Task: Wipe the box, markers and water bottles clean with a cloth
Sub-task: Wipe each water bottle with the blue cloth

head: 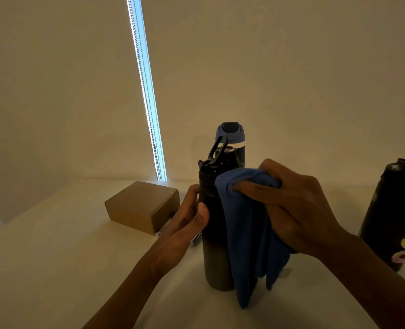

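A tall dark water bottle with a black cap and raised loop handle stands upright on the pale table. My left hand grips its upper body from the left. My right hand holds a blue cloth bunched against the bottle's right side, just below the cap; the cloth hangs down to the table. Behind this bottle a second bottle with a blue cap is mostly hidden. A brown cardboard box lies to the left. A black bottle with coloured lettering stands at the right edge.
A small striped item peeks out behind my left hand, partly hidden. A bright window strip with a bead chain runs down the wall behind. The table meets the wall close behind the bottles.
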Motion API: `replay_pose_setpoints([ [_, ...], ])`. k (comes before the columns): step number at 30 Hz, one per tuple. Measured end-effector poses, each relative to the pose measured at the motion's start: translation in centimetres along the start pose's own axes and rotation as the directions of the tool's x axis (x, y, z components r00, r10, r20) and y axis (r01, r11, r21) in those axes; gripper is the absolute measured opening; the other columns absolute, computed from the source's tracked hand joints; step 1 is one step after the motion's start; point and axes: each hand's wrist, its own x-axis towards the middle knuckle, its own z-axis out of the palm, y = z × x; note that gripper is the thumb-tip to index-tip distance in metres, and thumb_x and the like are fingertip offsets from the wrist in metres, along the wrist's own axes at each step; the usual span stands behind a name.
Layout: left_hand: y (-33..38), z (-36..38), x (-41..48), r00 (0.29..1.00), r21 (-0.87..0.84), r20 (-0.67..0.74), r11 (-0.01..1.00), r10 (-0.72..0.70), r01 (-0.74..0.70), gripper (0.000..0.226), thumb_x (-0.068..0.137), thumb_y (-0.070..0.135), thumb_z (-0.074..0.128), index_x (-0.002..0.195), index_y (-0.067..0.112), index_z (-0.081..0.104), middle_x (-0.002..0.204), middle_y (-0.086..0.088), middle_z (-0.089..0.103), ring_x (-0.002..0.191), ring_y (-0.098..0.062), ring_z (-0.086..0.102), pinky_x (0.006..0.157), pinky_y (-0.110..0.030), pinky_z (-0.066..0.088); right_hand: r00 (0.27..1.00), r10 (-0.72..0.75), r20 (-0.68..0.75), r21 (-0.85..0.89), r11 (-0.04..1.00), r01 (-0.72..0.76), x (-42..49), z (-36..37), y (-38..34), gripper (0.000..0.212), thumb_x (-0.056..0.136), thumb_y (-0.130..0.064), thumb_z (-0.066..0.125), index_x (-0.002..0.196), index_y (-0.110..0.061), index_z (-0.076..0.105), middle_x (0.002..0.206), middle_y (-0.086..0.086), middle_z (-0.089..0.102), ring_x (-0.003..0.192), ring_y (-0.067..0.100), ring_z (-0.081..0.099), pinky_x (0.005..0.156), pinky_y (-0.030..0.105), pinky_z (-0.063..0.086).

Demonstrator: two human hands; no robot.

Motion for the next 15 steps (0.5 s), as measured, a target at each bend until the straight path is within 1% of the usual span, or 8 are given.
replay_pose_setpoints([
  [3, 0.1, 0.1, 0.0, 1.0, -0.008, 0.003, 1.0, -0.01, 0.01, 0.073, 0.082, 0.082, 0.056, 0.141, 0.048, 0.031, 0.133, 0.046, 0.053, 0.131, 0.021, 0.044, 0.098, -0.006, 0.043, 1.0, -0.013, 0.025, -0.027, 1.0, 0.013, -0.7, 0.4, 0.6, 0.035, 0.1, -0.016, 0.042, 0.127, -0.022, 0.065, 0.101, 0.009, 0.063, 0.08, 0.021, 0.063, 0.067, 0.029, 0.054],
  [4, 0.1, 0.1, 0.0, 1.0, -0.003, 0.013, 1.0, -0.005, 0.005, 0.071, 0.085, 0.077, 0.055, 0.143, 0.045, 0.03, 0.135, 0.043, 0.054, 0.133, 0.017, 0.045, 0.099, -0.007, 0.044, 1.0, 0.016, 0.007, -0.012, 1.0, -0.016, -0.7, 0.6, 0.7, 0.035, 0.102, -0.019, 0.041, 0.125, -0.015, 0.068, 0.101, 0.01, 0.065, 0.081, 0.019, 0.063, 0.067, 0.028, 0.054],
  [6, 0.1, 0.1, 0.0, 1.0, 0.006, 0.016, 1.0, 0.013, -0.013, 0.074, 0.089, 0.073, 0.055, 0.148, 0.038, 0.028, 0.139, 0.035, 0.056, 0.137, 0.01, 0.046, 0.101, -0.01, 0.044, 0.994, 0.084, -0.066, 0.052, 0.995, -0.081, -0.3, 1.2, 0.4, 0.05, 0.107, -0.03, 0.034, 0.118, 0.007, 0.067, 0.1, 0.009, 0.065, 0.082, 0.013, 0.059, 0.065, 0.025, 0.052],
  [7, 0.1, 0.1, 0.0, 1.0, 0.013, 0.012, 1.0, 0.023, -0.023, 0.077, 0.089, 0.074, 0.055, 0.15, 0.035, 0.027, 0.14, 0.031, 0.056, 0.137, 0.007, 0.047, 0.102, -0.011, 0.044, 0.99, 0.112, -0.09, 0.087, 0.991, -0.104, 0.1, 1.2, 0.2, 0.052, 0.108, -0.03, 0.034, 0.118, 0.01, 0.066, 0.1, 0.005, 0.063, 0.083, 0.01, 0.056, 0.067, 0.021, 0.051],
  [9, -0.1, 0.1, 0.0, 0.999, 0.02, 0.017, 0.999, 0.032, -0.033, 0.081, 0.089, 0.075, 0.056, 0.151, 0.033, 0.027, 0.141, 0.026, 0.057, 0.138, 0.003, 0.048, 0.102, -0.013, 0.046, 0.99, 0.115, -0.085, 0.11, 0.988, -0.106, 0.8, 0.5, -0.1, 0.038, 0.104, -0.025, 0.039, 0.128, -0.008, 0.064, 0.105, 0.003, 0.06, 0.088, 0.001, 0.053, 0.076, 0.009, 0.047],
  [11, -0.2, 0.1, 0.0, 0.999, 0.024, 0.015, 0.999, 0.037, -0.037, 0.082, 0.086, 0.076, 0.057, 0.151, 0.035, 0.027, 0.141, 0.026, 0.057, 0.137, 0.003, 0.049, 0.1, -0.013, 0.047, 0.994, 0.092, -0.055, 0.124, 0.989, -0.084, 1.0, -0.3, -0.4, 0.034, 0.105, -0.028, 0.039, 0.134, -0.026, 0.056, 0.106, -0.004, 0.057, 0.089, 0.002, 0.053, 0.08, 0.007, 0.044],
  [13, -0.3, 0.0, 0.0, 0.999, 0.03, 0.005, 0.999, 0.04, -0.041, 0.086, 0.083, 0.079, 0.059, 0.152, 0.038, 0.027, 0.141, 0.025, 0.057, 0.136, 0.003, 0.05, 0.099, -0.016, 0.05, 0.993, 0.111, -0.041, 0.156, 0.982, -0.104, 0.8, -0.8, -0.1, 0.033, 0.104, -0.02, 0.042, 0.131, -0.022, 0.06, 0.103, -0.004, 0.058, 0.088, 0.007, 0.057, 0.079, 0.01, 0.044],
  [15, -0.4, 0.0, 0.0, 0.999, 0.033, 0.006, 0.998, 0.045, -0.045, 0.085, 0.084, 0.079, 0.058, 0.152, 0.04, 0.027, 0.141, 0.025, 0.057, 0.133, 0.005, 0.052, 0.097, -0.019, 0.051, 0.983, 0.175, -0.046, 0.2, 0.966, -0.163, 0.5, -1.3, 0.6, 0.034, 0.102, -0.01, 0.046, 0.129, -0.02, 0.063, 0.1, 0.002, 0.061, 0.089, 0.017, 0.062, 0.076, 0.022, 0.049],
])
